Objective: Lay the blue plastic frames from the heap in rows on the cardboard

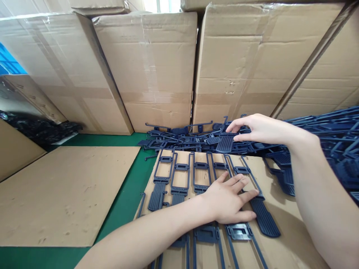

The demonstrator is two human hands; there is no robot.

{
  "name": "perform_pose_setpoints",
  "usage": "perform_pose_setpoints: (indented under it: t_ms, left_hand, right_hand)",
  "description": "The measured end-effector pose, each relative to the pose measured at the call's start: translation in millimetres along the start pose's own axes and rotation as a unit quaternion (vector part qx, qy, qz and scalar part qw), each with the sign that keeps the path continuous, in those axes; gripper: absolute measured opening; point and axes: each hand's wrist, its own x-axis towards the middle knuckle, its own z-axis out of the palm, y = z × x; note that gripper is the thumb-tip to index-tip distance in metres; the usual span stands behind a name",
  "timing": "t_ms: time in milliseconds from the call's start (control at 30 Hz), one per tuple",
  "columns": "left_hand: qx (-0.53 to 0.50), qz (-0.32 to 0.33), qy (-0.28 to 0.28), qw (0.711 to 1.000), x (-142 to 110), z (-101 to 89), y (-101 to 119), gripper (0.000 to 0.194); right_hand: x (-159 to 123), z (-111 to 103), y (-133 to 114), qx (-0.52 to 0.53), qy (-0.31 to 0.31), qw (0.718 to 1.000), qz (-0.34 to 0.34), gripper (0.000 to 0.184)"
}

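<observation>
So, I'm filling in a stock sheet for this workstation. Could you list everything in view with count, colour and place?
laid-out parts: at least eight, dark blue, in rows on the cardboard base
heap of parts: too many to count, dark blue, behind and right of the rows
cardboard base: one, brown, under the rows
flat cardboard sheet: one, brown, left
work surface: one, green, under the sheet
large boxes: at least four, brown, across the back
black plastic: count unclear, black, far left
blue item: one, blue, left edge, unidentifiable
bright opening: one, white, top centre
left hand: one, bare, spread over the laid-out parts
right hand: one, bare, at the heap; grip unclear
</observation>
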Motion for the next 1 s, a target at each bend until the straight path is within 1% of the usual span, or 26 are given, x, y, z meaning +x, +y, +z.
perform_pose_setpoints:
  t_ms: [167, 333, 467, 567, 667, 733, 767, 800, 833, 867, 900, 967, 1000]
  left_hand:
    - [-0.001, -0.001, 0.001, 1.0, 0.3, 0.3, -0.4, 0.062]
    - [0.005, -0.002, -0.001, 1.0, 0.5, -0.2, 0.3, 0.062]
    - [-0.009, -0.006, -0.019, 1.0, 1.5, -1.5, 0.6, 0.063]
    - [-0.012, -0.008, -0.025, 1.0, 2.1, -3.0, 0.8, 0.062]
    - [-0.023, -0.011, -0.034, 0.999, 1.9, -3.4, 1.2, 0.062]
    - [-0.031, -0.011, -0.042, 0.999, 1.3, -2.3, 1.7, 0.062]
    - [-0.031, -0.009, -0.034, 0.999, 0.9, -1.4, 1.9, 0.062]
    - [-0.027, -0.007, -0.018, 0.999, 0.5, -0.5, 2.1, 0.062]
    - [-0.024, -0.006, 0.002, 1.0, 0.2, 0.1, 2.2, 0.062]
    - [-0.023, -0.003, 0.019, 1.0, 0.0, 0.4, 2.1, 0.063]
    - [-0.027, -0.002, 0.029, 0.999, 0.2, 0.1, 1.8, 0.063]
    - [-0.05, 0.001, 0.016, 0.999, 1.0, -1.4, 0.8, 0.065]
    - [-0.058, 0.0, 0.009, 0.998, 1.7, -2.2, 0.1, 0.065]
  right_hand:
    - [-1.3, 0.4, 2.1, -0.005, 0.008, 1.0, 0.005, 0.053]
    - [-2.3, 2.0, 3.3, -0.001, 0.035, 0.999, -0.037, 0.048]
    - [-1.5, 3.3, 4.2, -0.012, 0.054, 0.997, -0.057, 0.047]
    - [-3.6, 0.7, 1.2, -0.011, 0.092, 0.993, -0.073, 0.046]
    - [-11.2, -5.4, -13.0, 0.009, 0.163, 0.983, -0.081, 0.038]
    - [-20.1, -9.6, -29.7, 0.043, 0.227, 0.968, -0.097, 0.035]
    - [-25.7, -11.2, -39.2, 0.066, 0.254, 0.958, -0.113, 0.035]
    - [-31.9, -12.2, -48.5, 0.102, 0.294, 0.939, -0.146, 0.035]
    - [-38.8, -12.7, -57.1, 0.133, 0.32, 0.922, -0.175, 0.035]
    - [-46.4, -12.6, -64.2, 0.141, 0.337, 0.911, -0.191, 0.035]
    - [-54.9, -11.9, -69.6, 0.12, 0.35, 0.908, -0.197, 0.035]
    - [-75.2, -8.9, -74.6, 0.02, 0.351, 0.917, -0.189, 0.036]
    - [-87.1, -6.8, -74.8, -0.032, 0.324, 0.928, -0.181, 0.035]
